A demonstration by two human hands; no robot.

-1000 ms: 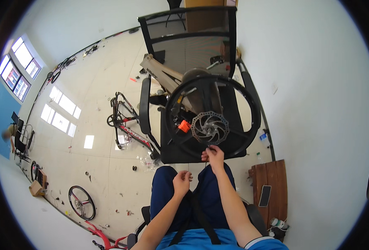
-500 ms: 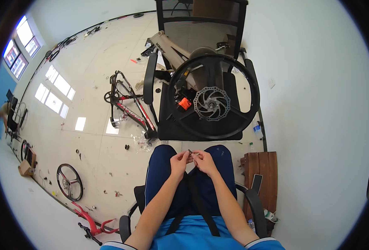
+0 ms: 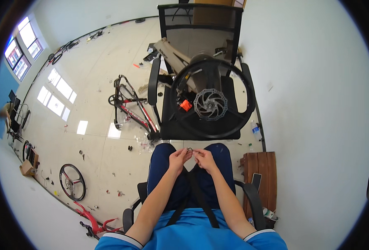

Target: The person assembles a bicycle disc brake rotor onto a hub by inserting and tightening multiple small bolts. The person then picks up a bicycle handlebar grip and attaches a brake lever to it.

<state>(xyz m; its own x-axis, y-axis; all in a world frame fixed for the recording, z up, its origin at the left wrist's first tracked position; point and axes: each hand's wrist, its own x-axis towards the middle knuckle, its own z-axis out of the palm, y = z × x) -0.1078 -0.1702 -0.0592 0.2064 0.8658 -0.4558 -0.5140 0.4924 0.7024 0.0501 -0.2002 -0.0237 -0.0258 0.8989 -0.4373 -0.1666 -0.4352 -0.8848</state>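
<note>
Since earlier, my right hand [image 3: 204, 159] leaving wheel [image 3: 210, 105], joining left hand [image 3: 178, 161] over my lap [image 3: 178, 191]; both pinching small dark part [image 3: 190, 149]. Probably light, stiff, easily dropped; ends likely offering best hold.

There are two hands [image 3: 178, 161] [image 3: 204, 160], one small part [image 3: 190, 149], one wheel [image 3: 212, 77] on the chair [image 3: 167, 126], one phone [image 3: 256, 181].

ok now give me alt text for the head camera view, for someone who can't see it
A person's left hand and right hand together hold a small dark part, too tiny to identify. Ahead, a black wheel with a silver brake disc is on a black office chair; left of it, a black-and-red bicycle frame lies on the floor.
</note>
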